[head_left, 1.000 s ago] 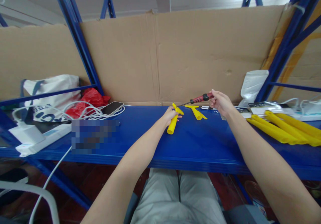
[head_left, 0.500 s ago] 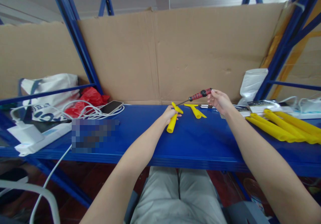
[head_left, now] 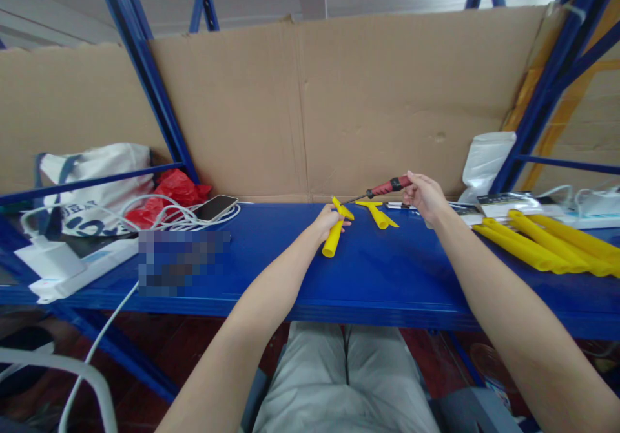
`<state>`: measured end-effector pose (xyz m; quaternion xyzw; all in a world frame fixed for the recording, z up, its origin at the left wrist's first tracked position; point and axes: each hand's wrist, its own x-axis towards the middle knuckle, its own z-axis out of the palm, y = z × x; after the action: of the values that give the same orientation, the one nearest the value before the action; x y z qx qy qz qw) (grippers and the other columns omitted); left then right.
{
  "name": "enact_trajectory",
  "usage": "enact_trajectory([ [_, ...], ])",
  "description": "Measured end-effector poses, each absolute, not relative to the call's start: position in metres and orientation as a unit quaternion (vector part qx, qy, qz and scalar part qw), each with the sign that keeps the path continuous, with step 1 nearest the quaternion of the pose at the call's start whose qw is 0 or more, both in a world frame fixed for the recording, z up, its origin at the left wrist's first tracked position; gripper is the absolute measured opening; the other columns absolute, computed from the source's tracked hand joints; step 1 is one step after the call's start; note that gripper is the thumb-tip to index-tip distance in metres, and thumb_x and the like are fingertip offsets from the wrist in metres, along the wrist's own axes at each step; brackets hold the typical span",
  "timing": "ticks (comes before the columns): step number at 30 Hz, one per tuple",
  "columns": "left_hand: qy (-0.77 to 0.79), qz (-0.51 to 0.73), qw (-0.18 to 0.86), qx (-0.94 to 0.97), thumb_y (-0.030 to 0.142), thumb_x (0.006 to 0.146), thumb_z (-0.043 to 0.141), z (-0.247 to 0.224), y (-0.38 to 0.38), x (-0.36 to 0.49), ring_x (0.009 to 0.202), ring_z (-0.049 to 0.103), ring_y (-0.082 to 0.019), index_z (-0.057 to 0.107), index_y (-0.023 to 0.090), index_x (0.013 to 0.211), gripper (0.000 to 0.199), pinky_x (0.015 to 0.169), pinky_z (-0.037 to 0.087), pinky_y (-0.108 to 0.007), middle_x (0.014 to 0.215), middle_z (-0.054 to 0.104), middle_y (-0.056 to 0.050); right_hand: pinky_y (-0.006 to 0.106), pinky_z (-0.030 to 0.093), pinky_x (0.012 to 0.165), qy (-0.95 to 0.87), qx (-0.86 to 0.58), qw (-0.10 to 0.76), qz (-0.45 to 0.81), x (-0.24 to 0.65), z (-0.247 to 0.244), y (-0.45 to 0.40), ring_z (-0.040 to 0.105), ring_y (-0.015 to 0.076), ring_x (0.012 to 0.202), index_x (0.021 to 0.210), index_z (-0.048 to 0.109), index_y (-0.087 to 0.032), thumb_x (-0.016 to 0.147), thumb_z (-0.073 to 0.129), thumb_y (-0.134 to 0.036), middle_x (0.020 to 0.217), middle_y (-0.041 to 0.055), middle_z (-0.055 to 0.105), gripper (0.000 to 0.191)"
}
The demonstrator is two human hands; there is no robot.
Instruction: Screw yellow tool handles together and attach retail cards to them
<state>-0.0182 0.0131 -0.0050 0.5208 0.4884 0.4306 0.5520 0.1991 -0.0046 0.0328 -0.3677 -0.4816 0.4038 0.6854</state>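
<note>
Over the middle of the blue bench [head_left: 387, 278], my left hand [head_left: 328, 221] is closed around a yellow plastic T-shaped piece with a tubular handle [head_left: 332, 242]. Its open tube end points toward me. My right hand [head_left: 423, 194] pinches the end of a screwdriver [head_left: 387, 187] with a red and black grip. The screwdriver's thin shaft slopes down to the left, and its tip meets the head of the yellow piece; I cannot make out the screw. Just to the right lies a second yellow T-shaped piece [head_left: 372, 213], with a pointed yellow part beside it.
Several long yellow tubes [head_left: 547, 249] lie at the right. White cables [head_left: 167, 216], a phone [head_left: 217, 207], a red plastic bag [head_left: 169, 194] and a power strip [head_left: 87, 274] are on the left. A cardboard sheet [head_left: 232, 110] stands along the back between blue posts.
The screwdriver's grip has turned about its length and its handle sits very slightly lower. My left hand and the yellow piece stay in place.
</note>
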Motion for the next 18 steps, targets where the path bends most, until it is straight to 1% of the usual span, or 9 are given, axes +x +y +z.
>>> enact_trajectory([
  [3,0.492,0.428,0.551,0.52,-0.005,0.076,0.041,-0.0048,0.0131,-0.0179,0.06,0.064,-0.011,0.031,0.016,0.124,0.053,0.041,0.041,-0.018,0.113,0.06,-0.016,0.019,0.033,0.037,-0.486,-0.367,0.681,0.406,0.1987,0.0328,-0.0055,0.039,0.0067,0.038,0.075,0.051,-0.02,0.07,0.067,-0.04,0.043,-0.0079,0.038,0.026],
  [6,0.489,0.433,0.55,0.52,-0.005,0.076,0.042,-0.0059,0.014,-0.0177,0.058,0.063,-0.011,0.032,0.016,0.123,0.053,0.041,0.04,-0.018,0.111,0.06,-0.015,0.018,0.034,0.037,-0.495,-0.366,0.674,0.407,0.1988,0.0345,-0.0067,0.043,0.0069,0.04,0.077,0.052,-0.02,0.074,0.064,-0.037,0.046,-0.0063,0.044,0.021],
  [11,0.491,0.431,0.546,0.525,-0.003,0.076,0.044,-0.008,0.0161,-0.0177,0.06,0.064,-0.012,0.033,0.016,0.121,0.05,0.041,0.039,-0.018,0.107,0.062,-0.013,0.018,0.035,0.038,-0.497,-0.359,0.674,0.411,0.1984,0.0365,-0.0071,0.048,0.0062,0.042,0.074,0.049,-0.019,0.077,0.061,-0.031,0.056,-0.0044,0.053,0.017],
  [14,0.497,0.426,0.541,0.528,-0.002,0.077,0.042,-0.0073,0.0153,-0.0178,0.062,0.065,-0.012,0.034,0.017,0.119,0.047,0.042,0.039,-0.017,0.107,0.062,-0.013,0.017,0.035,0.037,-0.501,-0.355,0.676,0.408,0.1982,0.0344,-0.0054,0.047,0.0054,0.042,0.076,0.049,-0.02,0.074,0.064,-0.033,0.055,-0.0059,0.052,0.02],
  [18,0.499,0.423,0.542,0.527,-0.001,0.078,0.043,-0.0053,0.0128,-0.0179,0.062,0.065,-0.012,0.034,0.017,0.119,0.046,0.043,0.04,-0.018,0.106,0.063,-0.012,0.017,0.036,0.036,-0.493,-0.356,0.692,0.388,0.1974,0.0314,-0.0034,0.046,0.0053,0.041,0.077,0.05,-0.02,0.066,0.071,-0.038,0.055,-0.0076,0.05,0.03],
])
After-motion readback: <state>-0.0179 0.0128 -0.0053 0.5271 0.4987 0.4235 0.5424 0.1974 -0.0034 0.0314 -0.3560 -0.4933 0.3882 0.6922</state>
